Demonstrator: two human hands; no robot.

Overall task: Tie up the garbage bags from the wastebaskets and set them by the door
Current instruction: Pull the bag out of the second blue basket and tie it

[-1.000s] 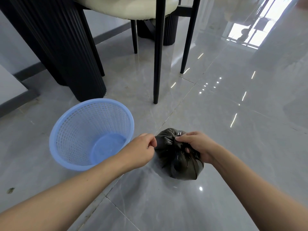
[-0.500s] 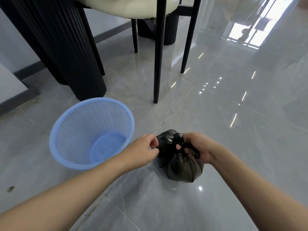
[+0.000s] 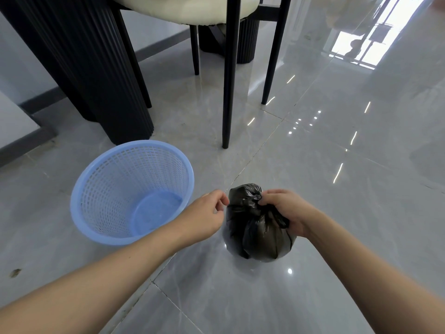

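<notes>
Black garbage bag [image 3: 255, 232], thin crinkled glossy plastic, blue wastebasket [image 3: 132, 189], smooth perforated plastic with matt sheen, grey floor [image 3: 337, 189], polished mirror-glossy tile, chair legs [image 3: 228, 80], smooth black, cream seat [image 3: 192, 8], soft-sheen upholstery.

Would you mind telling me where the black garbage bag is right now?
In the head view, the black garbage bag sits on the floor, right of the blue wastebasket, its neck gripped by the right hand.

Knotted black garbage bag [image 3: 257, 235] beside blue wastebasket [image 3: 101, 220]
</notes>
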